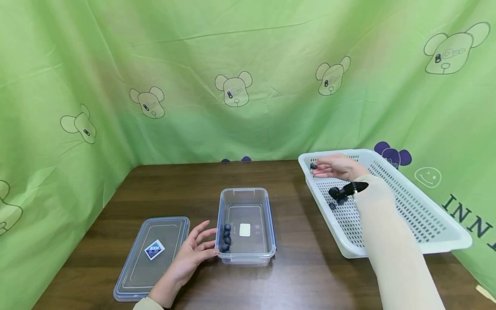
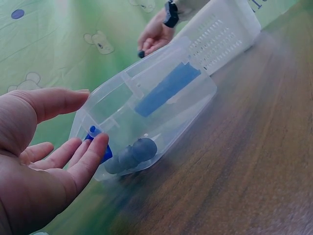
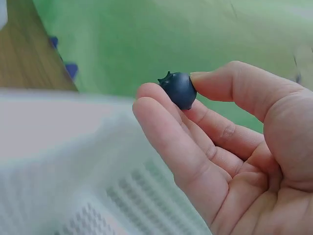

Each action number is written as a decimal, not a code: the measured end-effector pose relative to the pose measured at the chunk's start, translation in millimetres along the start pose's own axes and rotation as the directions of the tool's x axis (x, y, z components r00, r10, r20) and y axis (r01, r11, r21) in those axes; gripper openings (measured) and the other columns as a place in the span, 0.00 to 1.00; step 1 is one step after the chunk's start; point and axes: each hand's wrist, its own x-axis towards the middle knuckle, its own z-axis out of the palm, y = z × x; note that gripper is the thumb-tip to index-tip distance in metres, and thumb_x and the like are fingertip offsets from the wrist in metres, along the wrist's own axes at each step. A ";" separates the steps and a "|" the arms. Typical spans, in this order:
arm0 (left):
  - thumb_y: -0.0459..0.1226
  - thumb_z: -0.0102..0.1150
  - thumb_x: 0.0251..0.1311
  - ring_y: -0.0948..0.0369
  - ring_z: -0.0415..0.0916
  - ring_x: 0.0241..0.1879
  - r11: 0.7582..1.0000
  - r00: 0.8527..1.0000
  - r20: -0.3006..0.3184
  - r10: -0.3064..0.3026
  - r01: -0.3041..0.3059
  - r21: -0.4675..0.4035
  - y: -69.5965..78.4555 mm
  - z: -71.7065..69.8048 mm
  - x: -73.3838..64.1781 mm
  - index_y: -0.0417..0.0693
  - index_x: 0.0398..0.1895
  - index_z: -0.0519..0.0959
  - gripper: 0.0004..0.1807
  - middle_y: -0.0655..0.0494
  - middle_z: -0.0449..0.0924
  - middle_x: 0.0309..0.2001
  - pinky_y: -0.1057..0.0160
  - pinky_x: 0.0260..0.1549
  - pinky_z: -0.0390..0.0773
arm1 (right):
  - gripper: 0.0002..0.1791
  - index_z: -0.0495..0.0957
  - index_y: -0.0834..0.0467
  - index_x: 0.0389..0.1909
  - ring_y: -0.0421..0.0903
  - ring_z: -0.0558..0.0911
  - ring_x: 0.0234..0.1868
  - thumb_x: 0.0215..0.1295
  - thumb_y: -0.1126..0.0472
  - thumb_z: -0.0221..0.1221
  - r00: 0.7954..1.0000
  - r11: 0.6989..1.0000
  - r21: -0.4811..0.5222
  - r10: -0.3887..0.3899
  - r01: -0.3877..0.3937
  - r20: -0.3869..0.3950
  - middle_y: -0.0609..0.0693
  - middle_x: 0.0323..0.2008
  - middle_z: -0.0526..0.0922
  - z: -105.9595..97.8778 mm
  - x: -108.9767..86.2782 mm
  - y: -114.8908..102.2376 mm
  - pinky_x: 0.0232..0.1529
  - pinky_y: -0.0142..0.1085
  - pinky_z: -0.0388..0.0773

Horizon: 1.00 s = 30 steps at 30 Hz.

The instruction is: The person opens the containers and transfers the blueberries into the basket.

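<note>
A single blueberry point(image 3: 180, 91) is pinched between the thumb and fingers of my right hand point(image 1: 336, 167), held up over the left part of a white perforated basket point(image 1: 324, 209). Inside that basket lie more blueberries point(image 1: 332, 206), partly hidden behind the black wrist camera. My left hand point(image 1: 190, 253) stays at the left side of a clear plastic container point(image 1: 252, 211), fingers spread and loosely bent, fingertips at its wall. Several blueberries point(image 1: 227, 239) sit in a row along the container's left inner side. Blue clips show on the container in the left wrist view.
A clear lid with a blue edge point(image 1: 135, 273) and a blue-and-white label lies left of the container, partly behind my left forearm. Everything stands on a dark wooden table point(image 1: 286, 275). A green cloth point(image 1: 271, 125) with printed bear heads hangs around the back and sides.
</note>
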 end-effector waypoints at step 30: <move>0.22 0.64 0.56 0.50 0.74 0.56 1.000 1.000 -0.001 -0.004 0.004 -0.009 1.0 0.4 -1.5 0.38 0.77 0.47 0.49 0.32 0.59 0.70 0.63 0.48 0.79 | 0.07 0.80 0.64 0.37 0.41 0.86 0.32 0.70 0.67 0.54 0.905 0.903 -0.126 0.388 -0.412 -0.175 0.55 0.31 0.86 -78.7 -46.5 48.4 0.40 0.29 0.81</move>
